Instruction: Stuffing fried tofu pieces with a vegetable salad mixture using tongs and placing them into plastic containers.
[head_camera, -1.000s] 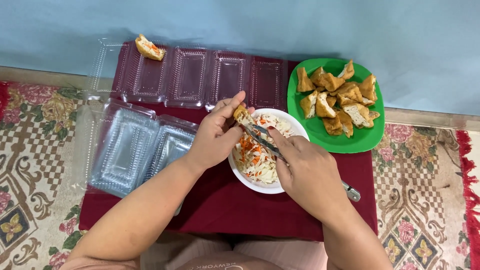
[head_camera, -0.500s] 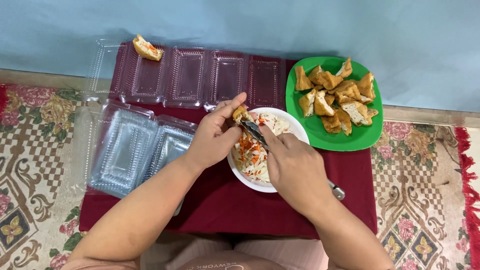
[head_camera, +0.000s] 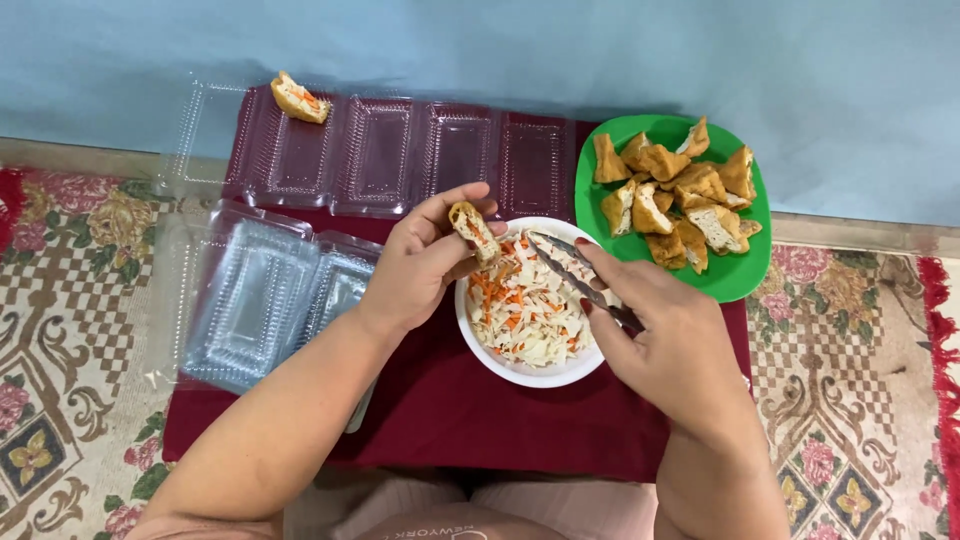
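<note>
Grasping a stuffed tofu piece (head_camera: 474, 229), left hand (head_camera: 425, 262) nears clear rectangular packages (head_camera: 380, 155); right hand (head_camera: 668, 340) grips tongs (head_camera: 580, 280).

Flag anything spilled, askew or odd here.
Nothing spilled. One filled tofu sits alone in the far-left tray; the other trays are bare. The left hand holds another piece over the bowl.

The bowl (head_camera: 530, 372) sits between the stacked containers (head_camera: 250, 305) and the plate (head_camera: 745, 275).
</note>
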